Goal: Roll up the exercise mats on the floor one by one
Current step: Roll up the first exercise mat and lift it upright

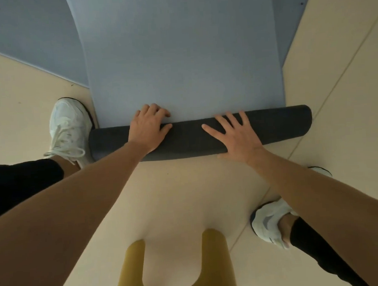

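A light blue exercise mat (pixel 183 61) lies flat on the floor and stretches away from me. Its near end is rolled into a dark grey roll (pixel 187 138) lying crosswise in front of me. My left hand (pixel 148 125) grips the left part of the roll, its fingers curled over the far side onto the flat blue surface. On the right part of the roll, my right hand (pixel 234 135) presses down flat with its fingers spread and straight. Both forearms reach down from the bottom of the view.
A second, darker blue mat (pixel 27 42) lies flat under and beside the first, showing at left and far right. My white shoes stand at left (pixel 69 125) and lower right (pixel 270 222) on the beige floor (pixel 175 188). A yellow garment hangs at the bottom.
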A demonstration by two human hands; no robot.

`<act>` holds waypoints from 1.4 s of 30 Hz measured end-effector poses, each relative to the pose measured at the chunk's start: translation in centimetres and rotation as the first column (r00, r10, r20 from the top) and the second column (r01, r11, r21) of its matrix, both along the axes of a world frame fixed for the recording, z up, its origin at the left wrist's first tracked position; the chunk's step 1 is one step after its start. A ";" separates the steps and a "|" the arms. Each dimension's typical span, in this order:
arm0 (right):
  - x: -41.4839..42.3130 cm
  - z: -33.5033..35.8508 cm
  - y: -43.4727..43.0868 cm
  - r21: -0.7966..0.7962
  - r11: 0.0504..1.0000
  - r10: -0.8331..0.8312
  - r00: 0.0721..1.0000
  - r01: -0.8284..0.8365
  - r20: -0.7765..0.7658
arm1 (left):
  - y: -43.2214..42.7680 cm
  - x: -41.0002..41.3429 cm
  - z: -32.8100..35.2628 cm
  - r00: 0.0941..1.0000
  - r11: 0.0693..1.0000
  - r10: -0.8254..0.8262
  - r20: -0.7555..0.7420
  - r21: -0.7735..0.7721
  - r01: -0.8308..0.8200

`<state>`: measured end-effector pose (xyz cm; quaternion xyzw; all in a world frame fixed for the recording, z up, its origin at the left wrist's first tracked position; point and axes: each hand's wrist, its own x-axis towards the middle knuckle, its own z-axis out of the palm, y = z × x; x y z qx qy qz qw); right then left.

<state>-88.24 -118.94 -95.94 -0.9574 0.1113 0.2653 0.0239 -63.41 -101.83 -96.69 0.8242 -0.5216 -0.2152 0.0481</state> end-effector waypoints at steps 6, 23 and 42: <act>2.0 0.3 -2.9 0.113 0.993 0.013 0.999 -0.017 0.031 | 2.4 -3.9 1.4 0.994 0.994 -0.078 0.074 -0.073 0.083; 8.1 7.1 -3.7 0.404 0.854 -0.228 0.933 0.329 -0.279 | 0.1 1.6 5.6 0.975 0.904 -0.098 -0.198 0.391 0.170; 6.0 5.7 3.7 0.039 0.989 -0.138 0.987 0.142 -0.079 | -1.1 5.7 4.5 0.969 0.937 -0.037 -0.243 0.328 0.118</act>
